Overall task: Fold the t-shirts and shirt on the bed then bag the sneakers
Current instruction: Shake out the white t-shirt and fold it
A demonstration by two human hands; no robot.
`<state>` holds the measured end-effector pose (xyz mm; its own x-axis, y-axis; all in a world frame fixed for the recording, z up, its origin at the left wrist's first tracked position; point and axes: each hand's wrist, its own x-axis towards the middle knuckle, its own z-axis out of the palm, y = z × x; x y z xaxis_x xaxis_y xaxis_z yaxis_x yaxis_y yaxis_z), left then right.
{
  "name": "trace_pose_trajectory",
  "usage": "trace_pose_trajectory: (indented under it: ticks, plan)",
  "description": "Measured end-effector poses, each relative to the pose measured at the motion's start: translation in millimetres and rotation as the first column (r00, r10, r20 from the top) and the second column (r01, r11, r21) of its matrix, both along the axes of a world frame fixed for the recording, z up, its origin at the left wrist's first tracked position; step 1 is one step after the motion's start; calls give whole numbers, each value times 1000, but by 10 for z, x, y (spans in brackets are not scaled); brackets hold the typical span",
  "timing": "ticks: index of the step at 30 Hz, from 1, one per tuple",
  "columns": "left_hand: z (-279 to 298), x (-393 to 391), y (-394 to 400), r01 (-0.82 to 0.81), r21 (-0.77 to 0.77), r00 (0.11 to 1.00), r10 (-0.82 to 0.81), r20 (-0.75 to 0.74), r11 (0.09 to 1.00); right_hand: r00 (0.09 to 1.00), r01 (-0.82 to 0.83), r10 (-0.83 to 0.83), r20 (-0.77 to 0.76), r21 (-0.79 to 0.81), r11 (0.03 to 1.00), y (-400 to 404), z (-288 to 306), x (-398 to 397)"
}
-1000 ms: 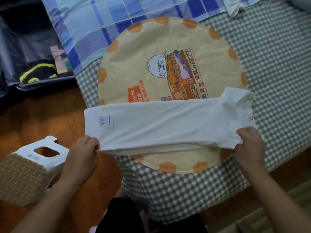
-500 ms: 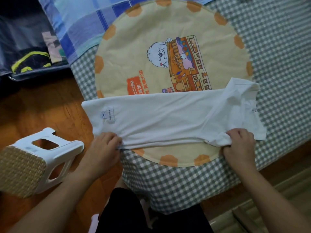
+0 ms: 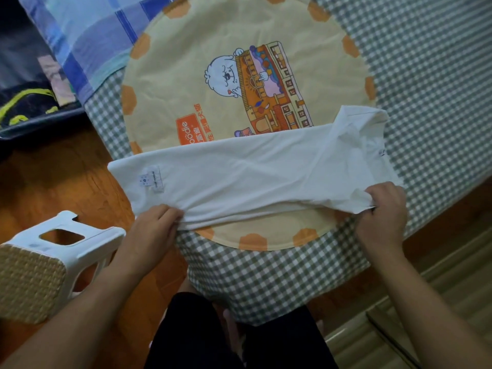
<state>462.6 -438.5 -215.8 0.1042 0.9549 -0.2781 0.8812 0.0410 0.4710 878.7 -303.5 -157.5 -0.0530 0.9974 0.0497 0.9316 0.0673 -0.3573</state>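
While the left hand (image 3: 157, 222) and right hand (image 3: 380, 206) pinched the white t-shirt's (image 3: 253, 171) near edge at the bed's (image 3: 426, 75) corner, it stayed taut for folding.

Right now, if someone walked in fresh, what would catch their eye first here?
Probably the white t-shirt, folded into a long strip across the near edge of the bed, with the left hand and right hand each gripping an end. Behind it, the round yellow mat with its cartoon print lies on the checked sheet.

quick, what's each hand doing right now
Left hand: gripping the near edge of the white t-shirt.
Right hand: pinching the t-shirt's near edge at the collar end.
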Motion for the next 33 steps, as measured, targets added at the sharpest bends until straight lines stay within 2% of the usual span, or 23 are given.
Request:
trace_pose_trajectory:
  ticks: [5,8,10,12,13,15,17,19,20,22,25,27,29,30,33]
  plan:
    - [95,60,-106,-38,12,999,38,3,999,1000,1,-2,29,46,999,-49,-43,49]
    - [104,88,-186,-49,-67,998,46,-40,997,996,-68,63,58,94,993,-112,-88,126]
    - [137,120,-135,-37,-132,996,26,-83,991,990,-99,97,103,22,995,-178,-202,187]
    - [241,206,1,-72,-137,989,53,-135,988,983,-114,133,130,-147,983,-279,-341,228]
    - [308,289,89,-101,-114,986,85,-141,988,981,-135,161,107,-216,967,-320,-376,253]
    - [428,561,317,-110,-63,991,105,-79,992,981,-180,192,22,-251,951,-330,-336,324]
    - [481,941,572,-7,-27,999,8,46,1000,993,-115,106,-56,-196,974,-232,-216,388]
    - [467,1395,828,164,43,975,-168,143,986,991,89,-103,-91,-144,986,34,-122,408]
    - [440,1632,945,245,76,956,-253,146,967,971,200,-219,-95,-182,963,237,-112,394]
    - [377,2091,1121,390,125,910,-402,98,912,920,323,-381,-95,-367,872,703,-195,381]
    - [236,2590,1250,529,114,845,-534,21,841,912,299,-405,-69,-564,769,1262,-342,302]
    - [188,2786,1272,563,65,826,-563,-29,824,941,263,-337,-18,-587,766,1399,-449,275]
    - [180,2881,1281,575,118,817,-575,-33,810,938,265,-346,-30,-584,767,1423,-491,272]
    - [199,2885,1280,568,150,818,-575,1,809,919,274,-386,-78,-578,769,1408,-475,285]
    - [304,2755,1195,454,215,830,-498,250,865,789,334,-560,-253,-588,737,1200,-312,416]
